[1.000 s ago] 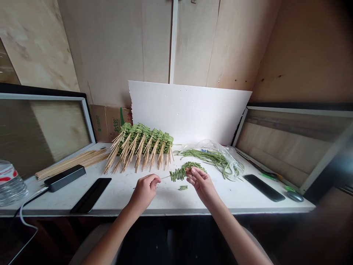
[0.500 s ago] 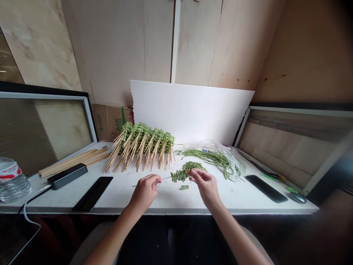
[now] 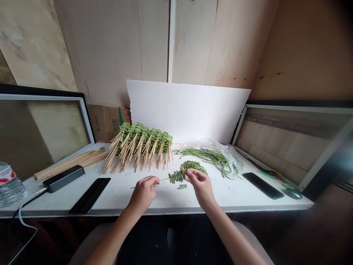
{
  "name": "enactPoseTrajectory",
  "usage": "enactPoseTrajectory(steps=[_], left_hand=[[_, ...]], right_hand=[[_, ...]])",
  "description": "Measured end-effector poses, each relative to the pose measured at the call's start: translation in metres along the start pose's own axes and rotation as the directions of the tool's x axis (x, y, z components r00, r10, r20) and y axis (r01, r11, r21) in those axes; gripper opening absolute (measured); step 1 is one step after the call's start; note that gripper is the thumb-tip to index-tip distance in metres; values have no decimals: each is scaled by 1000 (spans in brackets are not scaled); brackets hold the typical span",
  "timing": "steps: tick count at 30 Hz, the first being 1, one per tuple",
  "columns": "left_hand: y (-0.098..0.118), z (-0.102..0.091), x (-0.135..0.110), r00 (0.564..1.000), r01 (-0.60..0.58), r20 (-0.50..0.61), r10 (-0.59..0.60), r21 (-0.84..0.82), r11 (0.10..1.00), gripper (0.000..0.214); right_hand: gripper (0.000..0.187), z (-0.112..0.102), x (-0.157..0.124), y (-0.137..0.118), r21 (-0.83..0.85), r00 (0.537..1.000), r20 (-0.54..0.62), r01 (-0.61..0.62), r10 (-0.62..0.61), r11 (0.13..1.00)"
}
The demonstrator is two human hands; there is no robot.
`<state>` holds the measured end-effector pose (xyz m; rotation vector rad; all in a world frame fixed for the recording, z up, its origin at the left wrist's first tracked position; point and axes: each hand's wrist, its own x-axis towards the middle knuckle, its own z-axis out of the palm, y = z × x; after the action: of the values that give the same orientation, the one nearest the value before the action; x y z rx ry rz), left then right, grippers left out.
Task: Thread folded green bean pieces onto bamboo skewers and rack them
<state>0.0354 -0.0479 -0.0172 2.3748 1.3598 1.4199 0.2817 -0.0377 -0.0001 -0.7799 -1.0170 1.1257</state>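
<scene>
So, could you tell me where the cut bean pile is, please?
In the head view, the pile lies right of centre, just beyond the right hand.

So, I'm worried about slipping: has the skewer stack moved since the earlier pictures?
No. The skewer stack sits in the same place relative to the white board; only the view shifted slightly.

The white desk (image 3: 171, 202) stands before a pale panelled wall (image 3: 110, 48), which a light vertical strip (image 3: 171, 44) divides. The left wall (image 3: 38, 44) is marbled, and the right wall (image 3: 303, 55) is brownish. One framed panel (image 3: 60, 127) is on each side; a white board (image 3: 190, 110) stands behind. The light is soft.
</scene>
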Motion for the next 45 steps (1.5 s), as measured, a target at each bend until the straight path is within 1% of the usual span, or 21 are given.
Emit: enactPoseTrajectory(steps=[5,9,14,19,24,28,31,34,36,38,40,41,42,43,44,45], left_hand=[[-2,4,-2,1000,-11,1,11,4,1000,30],[2,5,-3,1000,-8,0,8,7,1000,30],[8,5,-3,999,-24,-21,25,7,1000,30],[8,9,-6,999,-30,-34,30,-14,999,29],[8,12,-8,999,-30,-40,29,-20,999,28],[13,6,-4,997,-43,-64,41,-19,999,28],[19,-3,2,996,-10,-94,10,-2,1000,26],[21,-8,5,995,24,-98,-25,-13,1000,26],[19,-7,6,995,36,-91,-39,-27,999,26],[16,-5,5,995,51,-88,-54,-33,998,25],[12,-2,5,994,71,-85,-74,-39,997,25],[11,-1,4,993,81,-82,-85,-44,996,25],[10,0,4,992,90,-79,-94,-48,995,25],[9,0,4,992,97,-75,-101,-51,994,25],[9,1,4,992,103,-71,-107,-53,993,25],[9,1,3,991,109,-67,-113,-53,993,25]], right_hand=[[34,2,-2,0,-17,1000,-9,1,-2,1000],[35,2,-4,-2,-37,1000,-17,4,-4,999],[32,4,-6,-2,-27,1000,-16,15,-16,1000],[30,6,-8,-2,14,1000,-11,29,-29,999],[29,9,-11,-2,-8,999,-7,40,-40,999],[28,9,-11,1,-20,999,-32,43,-44,999],[33,6,-7,-2,-73,998,-47,37,-41,997],[40,0,-2,-9,-101,999,-14,34,-36,994],[42,-4,3,-13,-67,999,15,39,-38,997],[44,-9,9,-15,-60,999,21,45,-44,997],[44,-17,16,-11,-153,999,31,42,-38,987],[43,-21,19,-7,-244,998,55,45,-32,969],[41,-26,21,-3,-355,995,99,58,-24,933],[37,-30,23,3,-476,988,155,94,-22,874],[32,-35,24,9,-594,976,214,153,-28,790],[27,-38,24,15,-693,962,270,225,-42,685]])
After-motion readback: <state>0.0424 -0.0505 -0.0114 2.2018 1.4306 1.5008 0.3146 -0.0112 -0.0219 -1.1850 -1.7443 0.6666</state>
